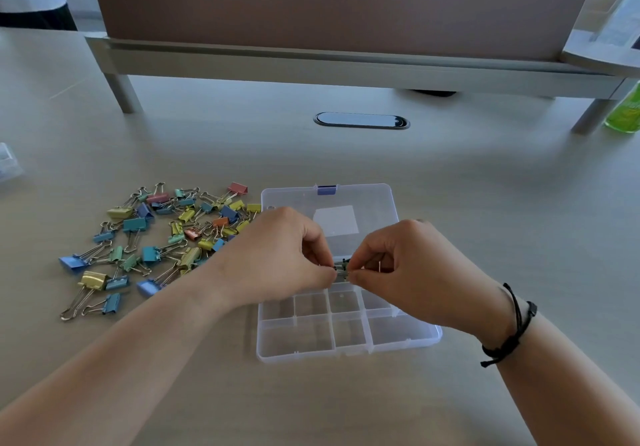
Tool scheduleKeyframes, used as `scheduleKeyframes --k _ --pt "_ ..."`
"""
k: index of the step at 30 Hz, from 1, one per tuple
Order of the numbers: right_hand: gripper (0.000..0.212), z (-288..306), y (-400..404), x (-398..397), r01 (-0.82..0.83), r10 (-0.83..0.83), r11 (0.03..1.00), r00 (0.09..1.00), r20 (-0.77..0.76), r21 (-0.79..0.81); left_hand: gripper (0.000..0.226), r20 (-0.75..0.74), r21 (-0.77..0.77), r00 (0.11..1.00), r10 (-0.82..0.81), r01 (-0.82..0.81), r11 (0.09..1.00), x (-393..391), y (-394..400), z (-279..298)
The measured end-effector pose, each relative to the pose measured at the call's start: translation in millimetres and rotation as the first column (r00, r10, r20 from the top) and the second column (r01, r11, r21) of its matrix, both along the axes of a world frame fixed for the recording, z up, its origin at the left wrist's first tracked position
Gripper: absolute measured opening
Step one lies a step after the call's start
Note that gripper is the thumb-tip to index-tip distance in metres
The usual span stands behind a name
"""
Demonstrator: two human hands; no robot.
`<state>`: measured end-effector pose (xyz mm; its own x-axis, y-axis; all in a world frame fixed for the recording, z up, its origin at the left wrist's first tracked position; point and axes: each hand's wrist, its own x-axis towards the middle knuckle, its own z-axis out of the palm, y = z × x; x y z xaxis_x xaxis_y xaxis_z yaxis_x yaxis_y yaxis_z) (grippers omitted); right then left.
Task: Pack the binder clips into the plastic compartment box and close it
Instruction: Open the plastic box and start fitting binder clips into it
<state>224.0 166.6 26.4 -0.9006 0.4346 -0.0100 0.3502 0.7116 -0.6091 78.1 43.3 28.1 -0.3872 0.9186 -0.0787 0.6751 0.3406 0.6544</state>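
Inspector: Where is the clip?

Assessor: Mid-frame, over the open compartment box [348,338]. The left hand [277,255] and right hand [408,262] both pinch one binder clip [343,267], fingers curled, apparently folding its wire handles to fit.

Inspector: The remainder?

Assessor: The loose clips [156,245] lie heaped on the desk [485,186], left of the box, within reach.

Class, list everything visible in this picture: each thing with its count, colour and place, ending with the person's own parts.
binder clips: many, mixed pastel colours, heaped left of the box
held clip: one, greenish, over the box
compartment box: one, clear, open, compartments in view empty
latch: one, blue, lid's far edge
monitor stand: one, grey, far side
cable port: one, black, desk centre
bottle: one, green, far right
wristband: one, black, right wrist
left hand: pinches the held clip
right hand: pinches it too
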Motion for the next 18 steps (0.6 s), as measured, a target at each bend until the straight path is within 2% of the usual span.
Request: scheduleKeyframes --k 4,9,18 --pt "0.011 -1.4 0.2 0.1 -0.032 0.033 0.999 0.999 -0.007 0.034 0.006 0.049 -0.025 0.997 0.054 -0.053 0.998 -1.9 2.6 -1.8" --pt "0.011 -4.5 -1.2 0.2 -0.064 0.063 0.995 0.998 0.011 0.072 0.007 0.08 -0.048 0.997 0.022 -0.018 0.999 -3.3 1.3 2.1" --pt "0.009 -7.0 0.1 -0.8 -0.106 0.103 0.987 0.994 0.025 0.121 0.002 0.037 -0.065 0.999 0.026 -0.023 0.998 -4.8 3.6 -2.3"
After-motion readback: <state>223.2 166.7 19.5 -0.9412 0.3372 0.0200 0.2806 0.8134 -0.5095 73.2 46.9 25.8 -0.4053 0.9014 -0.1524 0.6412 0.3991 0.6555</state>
